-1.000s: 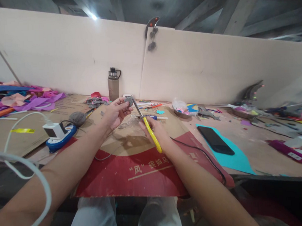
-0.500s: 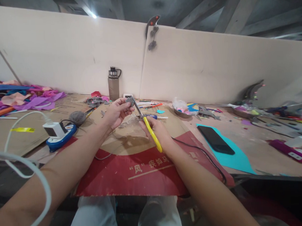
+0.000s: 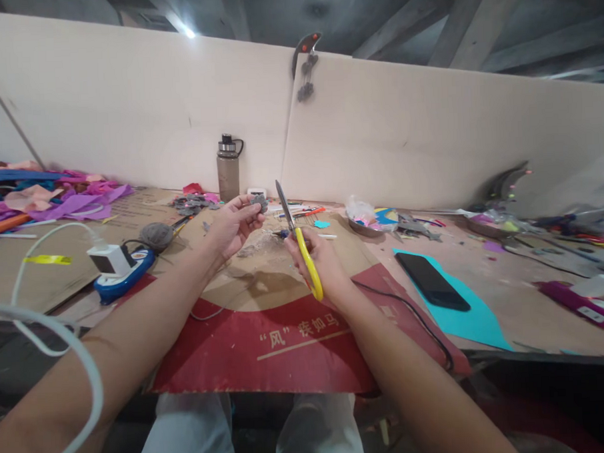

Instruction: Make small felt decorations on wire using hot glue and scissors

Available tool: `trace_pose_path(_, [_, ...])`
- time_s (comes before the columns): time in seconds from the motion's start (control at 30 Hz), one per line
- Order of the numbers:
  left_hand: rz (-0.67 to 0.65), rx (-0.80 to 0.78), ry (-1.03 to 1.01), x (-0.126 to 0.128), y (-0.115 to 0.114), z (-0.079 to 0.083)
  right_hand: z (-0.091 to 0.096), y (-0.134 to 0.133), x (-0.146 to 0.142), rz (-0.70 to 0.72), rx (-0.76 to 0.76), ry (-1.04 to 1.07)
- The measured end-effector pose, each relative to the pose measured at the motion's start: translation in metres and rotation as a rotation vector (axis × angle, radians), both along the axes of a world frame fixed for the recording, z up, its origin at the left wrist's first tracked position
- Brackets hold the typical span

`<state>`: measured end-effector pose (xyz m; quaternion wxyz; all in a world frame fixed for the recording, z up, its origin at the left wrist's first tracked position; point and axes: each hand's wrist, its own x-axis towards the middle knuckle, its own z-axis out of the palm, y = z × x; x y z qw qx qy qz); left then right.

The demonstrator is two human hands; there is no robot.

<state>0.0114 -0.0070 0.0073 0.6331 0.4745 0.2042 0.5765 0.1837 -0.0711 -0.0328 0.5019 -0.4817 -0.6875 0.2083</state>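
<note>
My left hand (image 3: 238,224) pinches a small grey felt-like piece (image 3: 259,203) between thumb and fingers, above the cardboard. In my right hand (image 3: 317,258) is a pair of scissors (image 3: 307,263) with yellow handles. The blades point up and away, look closed together, and stand apart from the grey piece. Under both hands lies a red and tan cardboard sheet (image 3: 212,360) with printed characters. Small scraps are scattered on it between my hands.
A bottle (image 3: 228,169) stands by the partition. On the left are a grey yarn ball (image 3: 155,236), a blue power strip (image 3: 125,277) and grey scraps (image 3: 191,203). To the right, a black phone (image 3: 432,281) lies on turquoise sheet material (image 3: 479,325), near a bowl (image 3: 366,228).
The scissors have moved right, away from the grey piece, and their blades now point more upright. My left hand has stayed nearly in place, still holding the piece.
</note>
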Motion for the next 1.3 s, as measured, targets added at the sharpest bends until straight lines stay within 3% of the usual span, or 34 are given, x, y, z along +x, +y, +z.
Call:
trace_pose_path(0.63, [-0.010, 0.010, -0.032, -0.010, 0.003, 0.007, 0.004, -0.007, 0.000, 0.116, -0.039, -0.131])
trace_pose_path(1.3, [-0.009, 0.043, -0.004, -0.012, 0.004, 0.006, 0.003, -0.006, 0.001, 0.042, -0.012, -0.197])
